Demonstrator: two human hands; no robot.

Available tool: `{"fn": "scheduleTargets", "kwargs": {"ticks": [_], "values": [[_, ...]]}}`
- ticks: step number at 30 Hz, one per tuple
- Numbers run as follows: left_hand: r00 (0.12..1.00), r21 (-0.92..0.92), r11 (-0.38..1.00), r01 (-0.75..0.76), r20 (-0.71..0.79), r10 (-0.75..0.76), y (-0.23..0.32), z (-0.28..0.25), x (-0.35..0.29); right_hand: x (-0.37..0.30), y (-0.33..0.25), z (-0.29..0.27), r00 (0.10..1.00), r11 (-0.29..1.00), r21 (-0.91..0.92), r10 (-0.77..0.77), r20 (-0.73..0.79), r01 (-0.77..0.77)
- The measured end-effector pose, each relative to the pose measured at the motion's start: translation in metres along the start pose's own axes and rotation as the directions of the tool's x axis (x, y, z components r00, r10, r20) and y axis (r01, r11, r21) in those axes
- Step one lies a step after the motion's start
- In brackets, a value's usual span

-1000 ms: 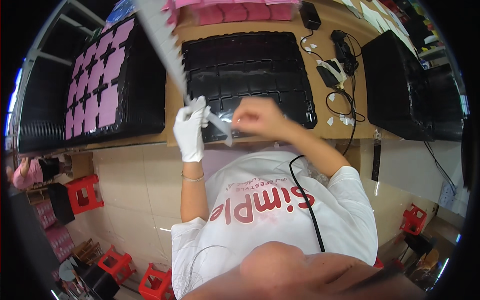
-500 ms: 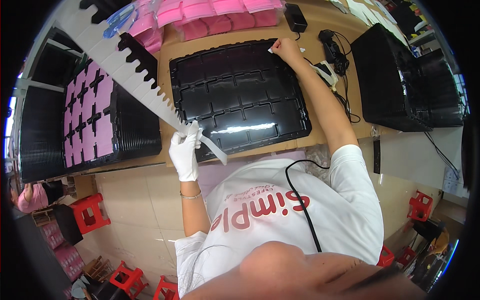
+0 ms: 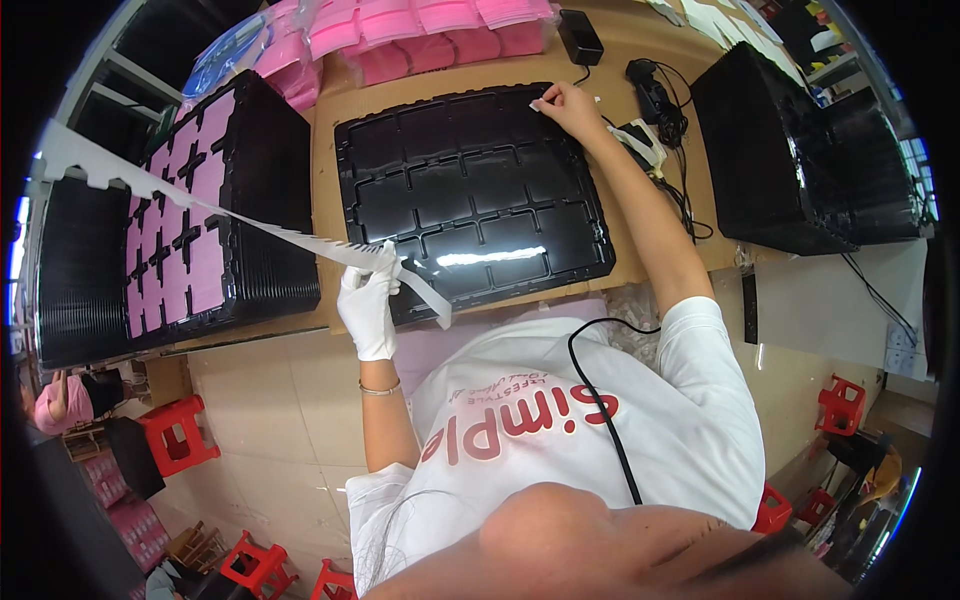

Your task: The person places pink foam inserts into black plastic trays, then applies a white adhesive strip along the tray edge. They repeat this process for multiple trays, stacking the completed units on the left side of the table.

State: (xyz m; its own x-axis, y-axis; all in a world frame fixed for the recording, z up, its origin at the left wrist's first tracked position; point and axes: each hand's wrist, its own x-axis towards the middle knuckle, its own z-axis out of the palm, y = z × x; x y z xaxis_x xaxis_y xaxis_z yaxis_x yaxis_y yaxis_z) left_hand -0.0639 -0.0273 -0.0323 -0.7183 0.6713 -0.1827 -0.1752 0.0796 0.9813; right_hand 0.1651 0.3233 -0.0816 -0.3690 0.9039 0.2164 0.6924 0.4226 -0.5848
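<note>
In front of me lies a black plastic tray (image 3: 470, 225) with several shallow compartments and a shiny surface. My left hand (image 3: 368, 303), in a white glove, pinches a long whitish strip (image 3: 270, 226) with notches along one edge, near the tray's near left corner. The strip reaches far out to the left, and its short end (image 3: 424, 292) curls over the tray's near edge. My bare right hand (image 3: 572, 108) is at the tray's far right corner. Its fingers are closed on a small white piece (image 3: 536, 105), perhaps a sticker; the exact kind is unclear.
To the left stands a stack of black trays (image 3: 268, 200) with pink pieces in the compartments. Pink packs in clear film (image 3: 430, 40) lie at the back. On the right are a tall black tray stack (image 3: 760, 165), black cables (image 3: 672, 115) and a black box (image 3: 580, 38).
The strip's free end has swung down and to the left and now shows more edge-on. My right hand has shifted slightly down and left at the tray's corner.
</note>
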Motion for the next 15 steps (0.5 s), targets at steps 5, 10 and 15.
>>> {"fn": "scheduleTargets", "kwargs": {"ticks": [5,10,15], "values": [[1.000,0.048,0.999,0.017,0.020,-0.018,0.000,0.000,-0.002,0.018,0.007,0.014,0.990,0.981,-0.139,-0.139,-0.032,0.134],[0.999,0.079,0.996,0.029,0.036,-0.032,-0.002,-0.002,-0.001,0.037,0.006,0.002,0.973,0.993,-0.068,-0.083,0.215,0.100],[0.998,0.098,0.994,0.038,0.053,-0.044,-0.002,-0.003,-0.001,0.044,-0.003,0.000,0.963,0.993,-0.119,0.019,0.267,0.014]]}}
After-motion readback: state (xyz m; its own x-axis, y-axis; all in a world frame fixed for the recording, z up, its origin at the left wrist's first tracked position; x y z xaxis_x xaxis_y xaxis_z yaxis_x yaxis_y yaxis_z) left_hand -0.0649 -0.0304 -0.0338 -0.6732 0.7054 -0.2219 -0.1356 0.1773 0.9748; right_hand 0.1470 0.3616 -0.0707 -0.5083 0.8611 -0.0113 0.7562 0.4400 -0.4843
